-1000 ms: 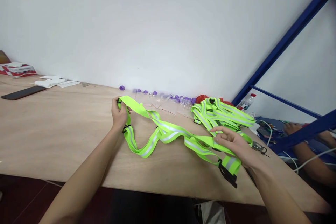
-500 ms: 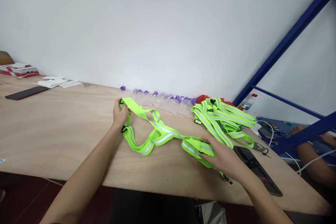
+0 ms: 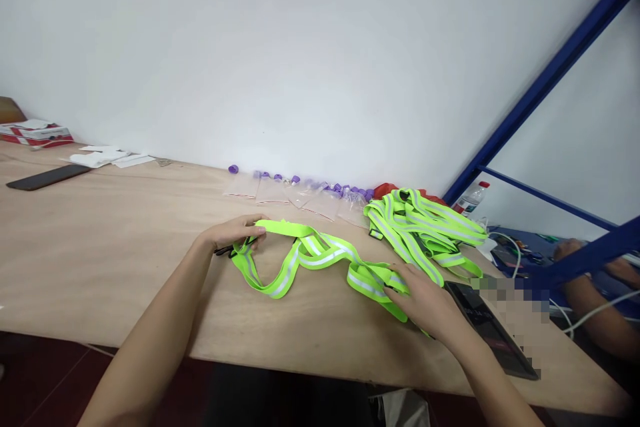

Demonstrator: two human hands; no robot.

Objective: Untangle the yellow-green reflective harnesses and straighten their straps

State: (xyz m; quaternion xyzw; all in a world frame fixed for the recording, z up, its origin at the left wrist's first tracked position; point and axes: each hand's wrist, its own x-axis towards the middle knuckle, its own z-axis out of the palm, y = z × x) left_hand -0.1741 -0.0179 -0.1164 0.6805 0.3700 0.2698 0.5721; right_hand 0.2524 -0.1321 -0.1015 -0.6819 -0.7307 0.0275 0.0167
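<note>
A neon-green reflective strap with silver stripes stretches between my two hands over the wooden table. My left hand pinches its left end, where a black buckle and strap end stick out beneath the wrist. Between the hands the webbing hangs in loops and crosses over itself. Closed round a folded bundle of the same strap, my right hand rests low near the table; its fingertips are partly hidden by the webbing. Behind the right hand lies a heap of similar reflective straps.
Small clear bags with purple rolls line the wall. A phone lies right of my right hand. A bottle stands by the blue frame. At far right is another person's arm. Papers lie back left.
My left hand has moved down and slightly right, turning over, and the strap's left end has come with it. My right hand has stayed nearly in place on its bundle.
</note>
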